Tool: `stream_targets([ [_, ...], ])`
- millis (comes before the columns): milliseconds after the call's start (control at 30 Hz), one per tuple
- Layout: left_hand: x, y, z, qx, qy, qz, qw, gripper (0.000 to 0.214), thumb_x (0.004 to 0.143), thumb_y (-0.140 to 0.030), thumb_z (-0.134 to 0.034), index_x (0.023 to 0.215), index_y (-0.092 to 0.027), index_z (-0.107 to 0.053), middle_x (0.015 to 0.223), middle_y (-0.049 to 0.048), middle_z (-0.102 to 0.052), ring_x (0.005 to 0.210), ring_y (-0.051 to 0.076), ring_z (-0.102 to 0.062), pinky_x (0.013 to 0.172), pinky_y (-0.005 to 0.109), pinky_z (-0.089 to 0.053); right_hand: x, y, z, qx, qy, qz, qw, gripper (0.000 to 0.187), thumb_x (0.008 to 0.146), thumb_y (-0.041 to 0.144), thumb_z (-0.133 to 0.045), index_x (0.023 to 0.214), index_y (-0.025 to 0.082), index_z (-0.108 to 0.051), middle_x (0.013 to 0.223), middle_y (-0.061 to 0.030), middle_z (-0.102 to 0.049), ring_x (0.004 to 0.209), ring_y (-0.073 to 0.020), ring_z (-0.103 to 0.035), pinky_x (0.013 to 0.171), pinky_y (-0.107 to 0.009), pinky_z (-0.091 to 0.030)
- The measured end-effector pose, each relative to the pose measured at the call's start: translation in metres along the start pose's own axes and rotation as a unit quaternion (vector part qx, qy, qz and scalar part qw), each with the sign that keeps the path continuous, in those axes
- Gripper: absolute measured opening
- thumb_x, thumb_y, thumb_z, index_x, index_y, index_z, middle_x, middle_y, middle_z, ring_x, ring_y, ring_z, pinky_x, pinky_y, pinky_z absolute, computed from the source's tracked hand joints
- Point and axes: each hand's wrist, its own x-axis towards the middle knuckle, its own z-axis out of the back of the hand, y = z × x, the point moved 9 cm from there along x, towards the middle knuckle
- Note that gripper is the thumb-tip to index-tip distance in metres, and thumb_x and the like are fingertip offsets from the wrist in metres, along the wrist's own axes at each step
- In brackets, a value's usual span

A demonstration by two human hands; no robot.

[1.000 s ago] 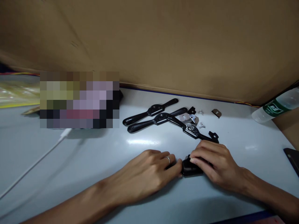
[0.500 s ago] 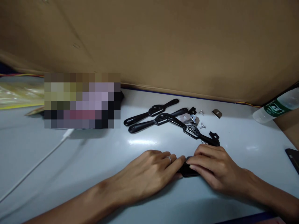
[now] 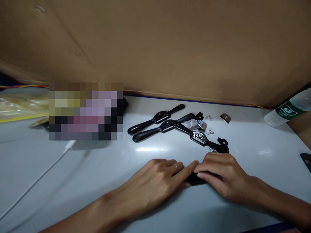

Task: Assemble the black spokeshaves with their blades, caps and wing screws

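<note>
My left hand (image 3: 157, 181), with a ring on one finger, and my right hand (image 3: 222, 174) meet fingertip to fingertip over a small black part (image 3: 195, 179) that lies on the white table (image 3: 97, 168). Both hands press on it and hide most of it. Just beyond my right hand lies a black two-handled tool body (image 3: 200, 138). Two more black tool bodies (image 3: 155, 119) (image 3: 161, 127) lie side by side farther back.
Small metal pieces sit behind the tools: a plate (image 3: 193, 123), two wing screws (image 3: 210, 131) and a small blade (image 3: 225, 118). A cardboard wall (image 3: 170, 48) closes the back. A plastic bottle (image 3: 289, 110) lies at the right, a white cable (image 3: 36, 181) at the left.
My fingers have closed in over the black part, covering more of it. The view has shifted slightly; the tools on the table have not moved.
</note>
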Motion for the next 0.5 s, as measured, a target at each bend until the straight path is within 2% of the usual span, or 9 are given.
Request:
stream_targets([
  [167, -0.0012, 0.0, 0.0, 0.004, -0.007, 0.001, 1.0, 0.034, 0.108, -0.022, -0.033, 0.138, -0.01, -0.043, 0.074, -0.001, -0.065, 0.056, 0.017, -0.059, 0.05, 0.032, -0.041, 0.0, -0.0047, -0.0009, 0.019, 0.001, -0.006, 1.0, 0.018, 0.099, 0.014, -0.054, 0.096, 0.015, -0.072, 0.076, -0.0031, -0.067, 0.068, -0.0129, -0.058, 0.062, -0.026, -0.047],
  [367, -0.001, -0.0016, 0.0023, 0.008, -0.014, -0.004, 1.0, 0.037, 0.11, -0.023, -0.026, 0.137, -0.009, -0.046, 0.077, 0.0, -0.065, 0.058, 0.017, -0.062, 0.051, 0.032, -0.045, 0.0018, -0.0014, 0.0053, -0.041, -0.026, 0.007, 0.999, 0.018, 0.099, 0.016, -0.052, 0.088, 0.016, -0.066, 0.075, -0.0024, -0.061, 0.069, -0.0138, -0.052, 0.061, -0.028, -0.044],
  [500, -0.0004, -0.0012, 0.0032, 0.002, -0.015, 0.0, 1.0, 0.039, 0.11, -0.023, -0.023, 0.139, -0.009, -0.046, 0.076, 0.0002, -0.065, 0.055, 0.016, -0.06, 0.05, 0.032, -0.043, 0.0006, 0.003, 0.0009, -0.108, -0.007, 0.025, 0.994, 0.024, 0.101, 0.015, -0.048, 0.079, 0.016, -0.057, 0.071, -0.0018, -0.056, 0.066, -0.0141, -0.044, 0.057, -0.029, -0.039],
])
